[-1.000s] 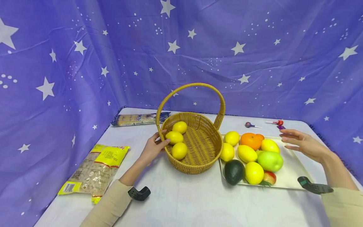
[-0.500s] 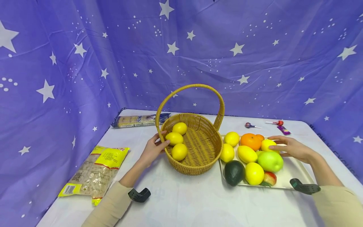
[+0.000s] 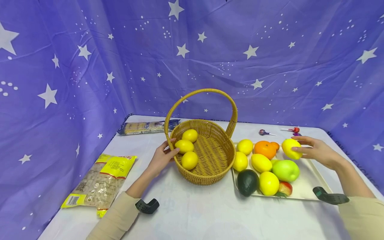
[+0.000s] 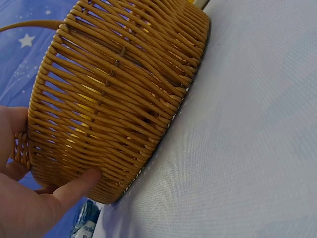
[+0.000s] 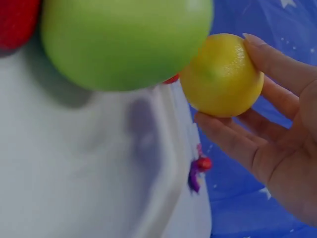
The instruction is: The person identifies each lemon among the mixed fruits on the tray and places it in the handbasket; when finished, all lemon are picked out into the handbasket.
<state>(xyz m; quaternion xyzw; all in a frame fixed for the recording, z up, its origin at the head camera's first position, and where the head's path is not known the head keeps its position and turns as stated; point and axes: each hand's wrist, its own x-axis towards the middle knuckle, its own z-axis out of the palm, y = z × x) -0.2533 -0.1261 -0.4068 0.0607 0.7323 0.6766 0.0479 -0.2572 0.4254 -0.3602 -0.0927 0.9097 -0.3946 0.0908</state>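
Observation:
My left hand [image 3: 162,157] grips the left side of a wicker basket [image 3: 207,180] by its rim, near the foot of the tall handle. In the left wrist view, one digit of the left hand [image 4: 29,203] presses on the woven wall. Three lemons lie along the left inside of the basket, among them a lemon [image 3: 189,160]. My right hand [image 3: 322,153] pinches another lemon [image 3: 291,149] between thumb and fingers, raised above the back of the cream tray [image 3: 312,180]. In the right wrist view, this lemon [image 5: 221,74] appears beside a green apple [image 5: 124,44].
The tray also bears several lemons, an orange [image 3: 265,150], an avocado [image 3: 247,182] and a red-yellow fruit [image 3: 285,189]. Behind it lie lollipops [image 3: 263,132] and a purple wrapper [image 3: 297,134]. A yellow-edged bag [image 3: 100,181] lies at left, a long packet [image 3: 144,127] at the back.
My right hand came in leftward to the lemon at the tray's back, took hold of it and lifted it up and rightward. The left hand and basket stay where they were.

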